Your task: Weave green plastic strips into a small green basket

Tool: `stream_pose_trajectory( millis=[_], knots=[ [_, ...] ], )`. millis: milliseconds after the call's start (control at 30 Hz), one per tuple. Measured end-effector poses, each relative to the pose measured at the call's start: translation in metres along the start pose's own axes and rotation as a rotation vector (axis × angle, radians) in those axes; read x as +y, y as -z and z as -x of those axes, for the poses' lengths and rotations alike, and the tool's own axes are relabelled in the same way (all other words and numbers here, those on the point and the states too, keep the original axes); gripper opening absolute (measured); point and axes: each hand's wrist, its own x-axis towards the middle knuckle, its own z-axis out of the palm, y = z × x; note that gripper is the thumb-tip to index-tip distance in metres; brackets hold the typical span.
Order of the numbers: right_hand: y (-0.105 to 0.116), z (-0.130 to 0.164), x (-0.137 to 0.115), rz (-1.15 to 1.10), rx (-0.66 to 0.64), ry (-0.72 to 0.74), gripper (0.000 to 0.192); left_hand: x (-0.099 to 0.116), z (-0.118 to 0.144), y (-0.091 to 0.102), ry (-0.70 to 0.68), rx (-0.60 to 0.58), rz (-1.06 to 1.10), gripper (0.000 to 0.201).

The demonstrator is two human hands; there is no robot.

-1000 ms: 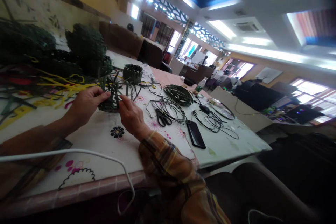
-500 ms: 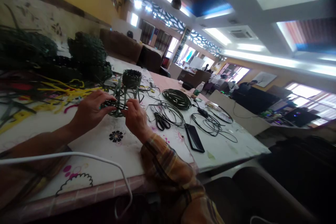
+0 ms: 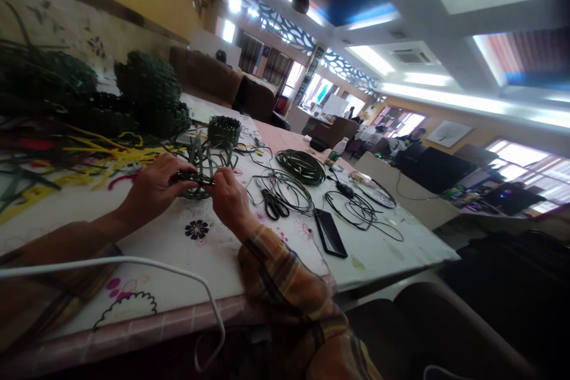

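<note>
A half-woven dark green basket (image 3: 198, 175) with loose strips sticking up rests on the white flowered tablecloth (image 3: 178, 261). My left hand (image 3: 155, 187) grips its left side. My right hand (image 3: 229, 199) pinches a strip on its right side. A finished small green woven basket (image 3: 224, 130) stands just behind it. Black scissors (image 3: 272, 205) lie to the right of my right hand.
Heaps of dark green woven pieces (image 3: 146, 92) and yellow strips (image 3: 102, 157) fill the left of the table. Coils of green cord (image 3: 300, 166), black cord (image 3: 356, 208), a black phone (image 3: 330, 234) and a bottle (image 3: 338, 147) lie to the right. A white cable (image 3: 133, 264) crosses the near edge.
Both hands have turned the half-woven basket and pressed it lower toward the table; its loose strips now stand lower and more spread. My head view shifted slightly.
</note>
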Motion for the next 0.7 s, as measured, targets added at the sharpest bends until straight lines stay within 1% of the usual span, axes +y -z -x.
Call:
stream_pose_trajectory(
  millis=[100,167,300,400,467,500,600,633,700],
  knots=[
    [-0.002,0.0,0.001,0.028,0.016,0.002,0.023,0.002,0.001,-0.002,0.0,0.025,-0.009,0.037],
    [-0.004,0.0,0.003,0.048,0.014,0.017,0.024,0.001,0.001,-0.003,-0.017,0.015,-0.024,0.036],
    [-0.009,0.001,0.005,0.109,-0.025,0.063,0.023,-0.012,0.003,-0.006,-0.072,-0.056,-0.097,0.034],
    [-0.01,0.002,0.003,0.13,-0.071,0.072,0.02,-0.023,0.006,-0.009,-0.127,-0.078,-0.186,0.031],
    [-0.008,0.003,0.001,0.094,-0.065,0.084,0.023,-0.027,0.008,-0.01,-0.138,-0.098,-0.251,0.03],
    [-0.006,0.005,0.001,0.057,-0.037,0.089,0.026,-0.028,0.01,-0.01,-0.134,-0.12,-0.286,0.03],
    [0.004,0.014,-0.001,-0.091,0.076,0.101,0.032,-0.031,0.021,-0.005,-0.122,-0.23,-0.359,0.03],
    [0.009,0.02,-0.003,-0.135,0.09,0.104,0.033,-0.033,0.026,-0.002,-0.128,-0.269,-0.361,0.03],
    [0.022,0.036,-0.009,-0.192,0.044,0.097,0.034,-0.038,0.038,0.005,-0.144,-0.316,-0.333,0.031]
  ],
)
